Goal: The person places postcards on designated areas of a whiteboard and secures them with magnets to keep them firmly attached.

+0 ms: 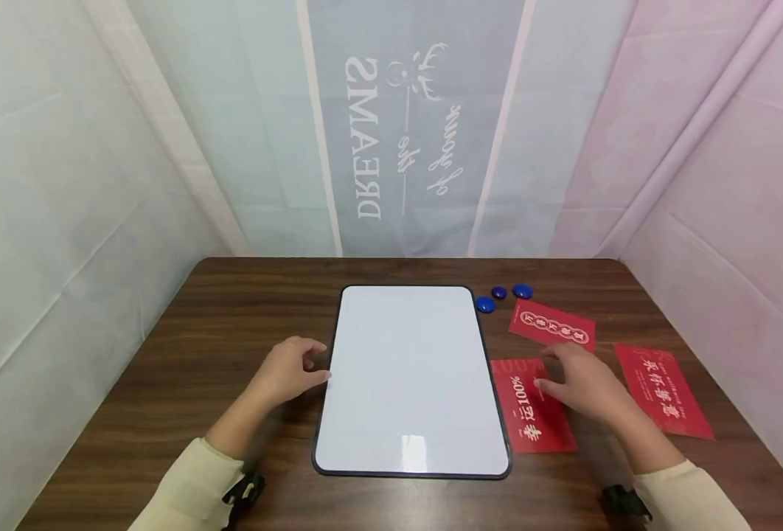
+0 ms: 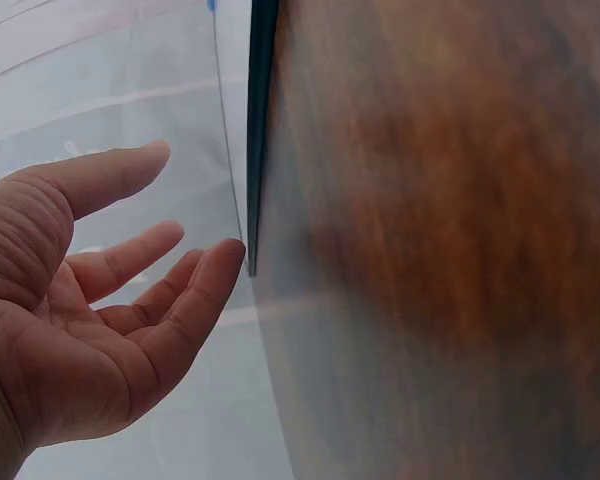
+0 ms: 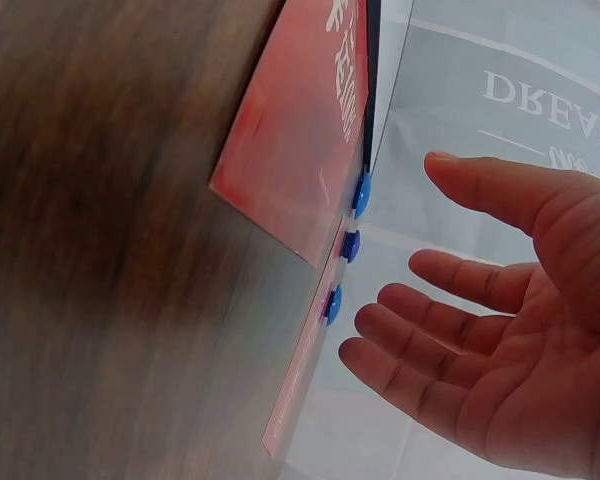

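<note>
A small whiteboard point(image 1: 408, 376) with a dark frame lies flat on the wooden table. My left hand point(image 1: 290, 375) is at its left edge, fingers loosely bent and holding nothing; in the left wrist view the left hand point(image 2: 110, 310) shows a gap between thumb and fingers. My right hand point(image 1: 580, 380) hovers over a red card point(image 1: 531, 420) right of the board. Nothing is in the right hand point(image 3: 510, 330) in the right wrist view, its fingers relaxed and spread. A second red card point(image 1: 554, 324) lies behind that hand, and a third red card point(image 1: 666, 391) to its right.
Three blue round magnets, a near one point(image 1: 486, 304), a small dark one point(image 1: 499, 293) and a far one point(image 1: 523, 291), sit by the board's far right corner. The wooden table point(image 1: 232, 310) meets a fabric backdrop point(image 1: 405, 236) at the back, with fabric walls on both sides.
</note>
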Demonstrator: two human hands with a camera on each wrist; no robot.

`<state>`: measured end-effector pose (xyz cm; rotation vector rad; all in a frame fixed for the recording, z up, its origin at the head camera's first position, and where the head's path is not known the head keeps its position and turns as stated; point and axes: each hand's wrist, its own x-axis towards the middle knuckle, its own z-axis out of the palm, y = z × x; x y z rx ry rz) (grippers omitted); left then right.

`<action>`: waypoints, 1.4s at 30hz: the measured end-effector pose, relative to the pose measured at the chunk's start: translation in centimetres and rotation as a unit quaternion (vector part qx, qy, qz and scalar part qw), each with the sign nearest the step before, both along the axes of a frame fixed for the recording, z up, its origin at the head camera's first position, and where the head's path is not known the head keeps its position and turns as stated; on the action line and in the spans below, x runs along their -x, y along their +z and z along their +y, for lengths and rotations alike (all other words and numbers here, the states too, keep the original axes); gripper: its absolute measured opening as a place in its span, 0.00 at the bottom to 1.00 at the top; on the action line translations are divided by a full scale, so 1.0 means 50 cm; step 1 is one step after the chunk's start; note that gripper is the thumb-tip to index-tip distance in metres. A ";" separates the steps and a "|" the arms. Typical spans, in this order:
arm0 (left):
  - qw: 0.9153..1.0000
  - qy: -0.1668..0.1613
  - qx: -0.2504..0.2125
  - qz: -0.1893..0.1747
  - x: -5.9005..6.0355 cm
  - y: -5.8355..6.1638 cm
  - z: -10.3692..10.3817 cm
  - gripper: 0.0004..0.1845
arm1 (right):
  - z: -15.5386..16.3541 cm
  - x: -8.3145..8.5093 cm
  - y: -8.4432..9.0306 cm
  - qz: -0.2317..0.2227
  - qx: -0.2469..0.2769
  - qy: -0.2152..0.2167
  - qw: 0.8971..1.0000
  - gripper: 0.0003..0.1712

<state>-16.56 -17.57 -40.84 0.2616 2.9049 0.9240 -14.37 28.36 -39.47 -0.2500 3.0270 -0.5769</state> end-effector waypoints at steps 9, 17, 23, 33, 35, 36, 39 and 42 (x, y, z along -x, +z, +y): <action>0.998 0.033 -0.033 -0.032 0.010 -0.006 0.019 0.27 | 0.012 0.006 -0.006 -0.026 0.015 -0.010 1.000 0.41; 0.995 0.048 -0.047 -0.071 0.025 -0.021 0.027 0.33 | 0.009 0.010 -0.016 -0.056 0.024 -0.015 0.998 0.48; 0.993 0.044 -0.047 -0.101 0.029 -0.027 0.035 0.45 | -0.001 0.012 -0.029 -0.062 0.001 -0.011 0.998 0.54; 0.995 0.010 0.016 -0.097 0.030 -0.030 0.046 0.55 | -0.016 0.020 -0.033 -0.079 -0.023 -0.024 0.996 0.57; 0.995 0.007 0.024 -0.095 0.031 -0.030 0.047 0.54 | -0.015 0.023 -0.034 -0.080 -0.024 -0.021 0.996 0.57; 0.995 0.006 0.027 -0.095 0.031 -0.030 0.048 0.53 | -0.015 0.024 -0.035 -0.079 -0.023 -0.019 0.996 0.57; 0.995 0.006 0.031 -0.096 0.031 -0.029 0.048 0.52 | -0.016 0.028 -0.037 -0.071 -0.020 -0.006 0.997 0.59; 0.995 0.008 0.030 -0.099 0.030 -0.029 0.047 0.51 | -0.017 0.033 -0.038 -0.061 -0.012 0.011 0.998 0.60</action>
